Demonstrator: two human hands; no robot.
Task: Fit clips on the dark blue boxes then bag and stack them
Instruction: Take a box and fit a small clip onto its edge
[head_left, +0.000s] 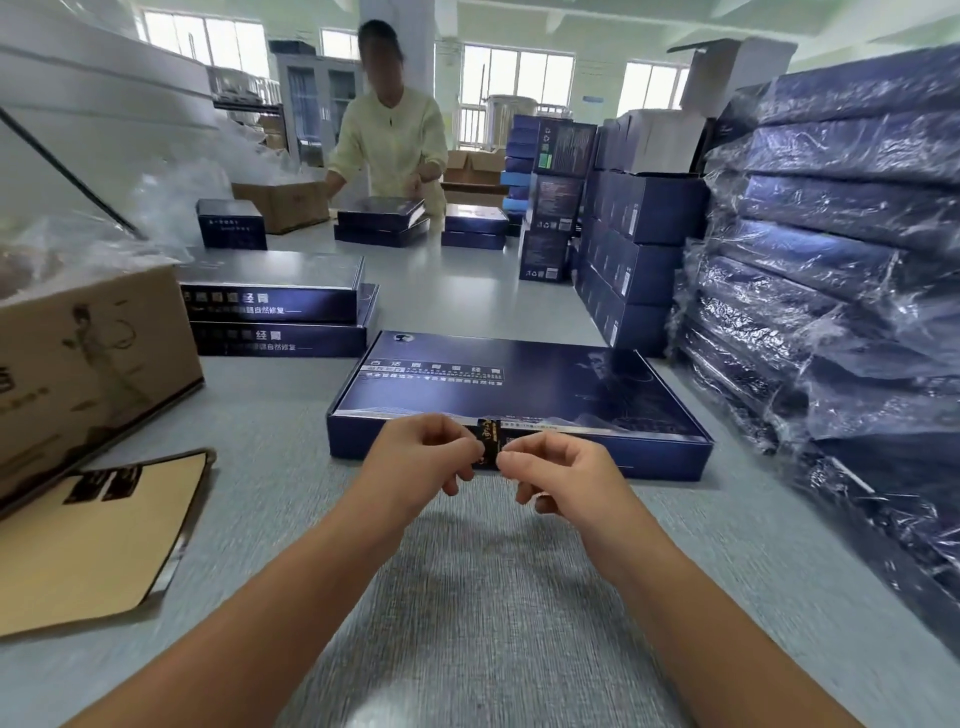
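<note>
I am looking into a packing room of a small factory or warehouse. Along the right of the frame stand tall stacks of bagged boxes (841, 249) in clear film, and behind them, right of centre, a wall of dark blue cartons (631, 249). A long grey table (488, 571) runs up the middle, with brown shipping cartons (88, 364) at the left edge. At the upper centre a second worker (389, 135) in a pale jacket handles flat boxes. Large windows (514, 78) and a metal cabinet (317, 104) line the far wall.
</note>
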